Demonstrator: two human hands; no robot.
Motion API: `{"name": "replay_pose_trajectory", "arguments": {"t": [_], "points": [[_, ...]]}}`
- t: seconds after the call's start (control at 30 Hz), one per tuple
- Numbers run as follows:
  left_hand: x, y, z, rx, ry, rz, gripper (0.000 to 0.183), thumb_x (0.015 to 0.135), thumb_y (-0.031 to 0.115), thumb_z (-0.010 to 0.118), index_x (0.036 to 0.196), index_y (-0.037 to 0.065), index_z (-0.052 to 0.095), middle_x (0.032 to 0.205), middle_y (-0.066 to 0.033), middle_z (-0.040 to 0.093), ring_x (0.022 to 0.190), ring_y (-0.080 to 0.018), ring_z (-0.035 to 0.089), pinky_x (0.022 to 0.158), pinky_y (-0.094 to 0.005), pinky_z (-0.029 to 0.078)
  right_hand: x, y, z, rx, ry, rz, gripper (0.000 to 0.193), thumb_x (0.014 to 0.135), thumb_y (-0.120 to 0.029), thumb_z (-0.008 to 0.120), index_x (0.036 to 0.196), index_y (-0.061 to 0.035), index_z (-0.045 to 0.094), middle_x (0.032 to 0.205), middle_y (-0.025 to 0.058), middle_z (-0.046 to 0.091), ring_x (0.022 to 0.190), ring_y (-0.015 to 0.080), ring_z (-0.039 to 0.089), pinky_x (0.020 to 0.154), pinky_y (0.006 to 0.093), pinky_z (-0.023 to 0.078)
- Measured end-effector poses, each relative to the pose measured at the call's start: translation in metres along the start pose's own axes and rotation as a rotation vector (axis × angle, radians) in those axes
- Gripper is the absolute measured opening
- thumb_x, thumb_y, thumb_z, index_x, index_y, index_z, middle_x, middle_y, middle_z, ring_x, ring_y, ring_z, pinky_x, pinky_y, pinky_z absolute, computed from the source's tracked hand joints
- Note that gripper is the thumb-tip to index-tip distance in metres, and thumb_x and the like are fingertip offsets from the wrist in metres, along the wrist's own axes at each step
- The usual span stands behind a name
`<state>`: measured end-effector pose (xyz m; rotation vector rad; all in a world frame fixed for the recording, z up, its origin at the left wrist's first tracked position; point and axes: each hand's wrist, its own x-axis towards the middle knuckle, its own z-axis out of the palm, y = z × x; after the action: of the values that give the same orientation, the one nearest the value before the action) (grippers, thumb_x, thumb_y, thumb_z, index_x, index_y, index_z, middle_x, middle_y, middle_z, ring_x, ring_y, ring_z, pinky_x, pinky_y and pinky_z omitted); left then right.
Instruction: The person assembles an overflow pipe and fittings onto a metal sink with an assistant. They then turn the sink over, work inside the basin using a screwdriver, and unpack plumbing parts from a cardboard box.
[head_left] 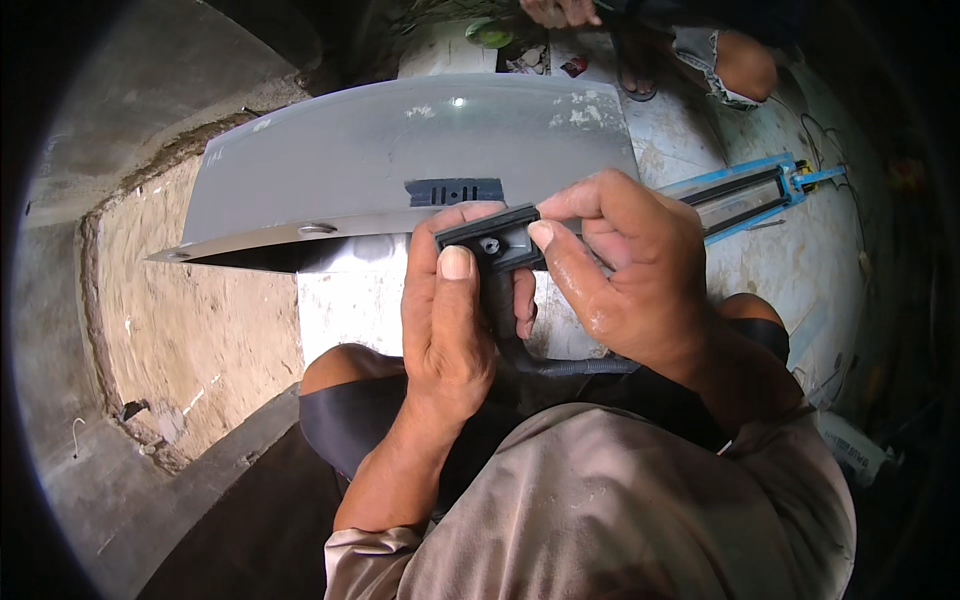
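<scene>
On my left I have bare grey concrete [150, 60] bordering a rough brown patch of ground [220, 320]; further right, the floor becomes pale, stained tile [345, 318]. Toward the top lies a green round object [488, 34], then a co-worker's hand [560, 10] and bent knee. At right, a blue-framed tool [797, 180] with long rails rests on the tile.

Of the hollow things, leftmost I see a large grey shell [400, 130], dark inside at its left end, with a slotted dark patch [455, 192] on its side. Just nearer me is a dark rectangular fitting [515, 250], a round metallic piece [490, 245] sitting in its shallow recess. My left hand [445, 325] grips its left end, thumb in front, fingers behind; my right hand [640, 270] pinches its right end between thumb and forefinger. Below them curves a ribbed grey hose [575, 367]; I can't tell where it joins.
</scene>
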<state>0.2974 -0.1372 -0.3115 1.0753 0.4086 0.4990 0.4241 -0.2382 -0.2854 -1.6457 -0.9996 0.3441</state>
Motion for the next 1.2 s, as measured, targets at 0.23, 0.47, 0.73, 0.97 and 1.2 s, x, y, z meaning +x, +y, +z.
{"name": "replay_pose_trajectory", "arguments": {"t": [0.23,0.47,0.73,0.97,1.2], "points": [[-0.001,-0.007,0.001,0.026,0.025,0.043,0.031,0.109,0.027,0.051,0.127,0.002,0.048,0.087,-0.005,0.058,0.066,-0.01,0.053,0.057,-0.024,0.044,0.001,0.005,-0.002,0.003,-0.012,-0.02,0.011,0.089,0.005,0.071,0.095,0.0023,0.062,0.075,0.004,0.065,0.07,0.0037,0.061,0.06,0.0209,0.048],[0.002,-0.008,0.003,-0.005,0.073,0.046,0.028,0.108,0.027,0.052,0.121,0.002,0.051,0.083,-0.0036,0.056,0.063,-0.0089,0.051,0.054,-0.0233,0.043,0.012,-0.009,-0.016,0.017,-0.139,0.318,0.01,0.09,-0.002,0.072,0.095,0.0018,0.064,0.072,-0.0032,0.058,0.07,0.0,0.052,0.065,0.0198,0.045],[0.003,-0.006,-0.002,0.112,0.07,-0.031,0.024,0.108,0.026,0.053,0.119,0.004,0.053,0.083,-0.0052,0.06,0.058,-0.0084,0.051,0.047,-0.0239,0.039,0.005,0.007,-0.008,0.243,-0.189,0.312,0.008,0.093,-0.003,0.067,0.095,0.0024,0.062,0.085,0.0033,0.06,0.083,0.007,0.056,0.074,0.0248,0.049],[0.003,0.004,-0.008,0.01,-0.089,0.063,0.048,0.104,0.02,0.043,0.143,-0.006,0.042,0.109,-0.0205,0.064,0.079,-0.0195,0.062,0.06,-0.0284,0.051,0.009,-0.001,-0.012,0.424,-0.176,0.444,0.005,0.095,-0.003,0.062,0.096,0.0015,0.059,0.085,0.0051,0.065,0.078,0.0056,0.059,0.07,0.0231,0.049],[-0.003,0.003,-0.004,0.062,-0.012,0.06,0.046,0.109,0.02,0.034,0.147,-0.004,0.04,0.104,-0.0128,0.065,0.073,-0.0111,0.057,0.06,-0.0224,0.048,0.006,-0.005,-0.006,0.308,-0.101,0.358,0.01,0.099,-0.001,0.06,0.096,0.0065,0.056,0.077,0.0116,0.068,0.07,0.0114,0.067,0.06,0.0268,0.053]]}}
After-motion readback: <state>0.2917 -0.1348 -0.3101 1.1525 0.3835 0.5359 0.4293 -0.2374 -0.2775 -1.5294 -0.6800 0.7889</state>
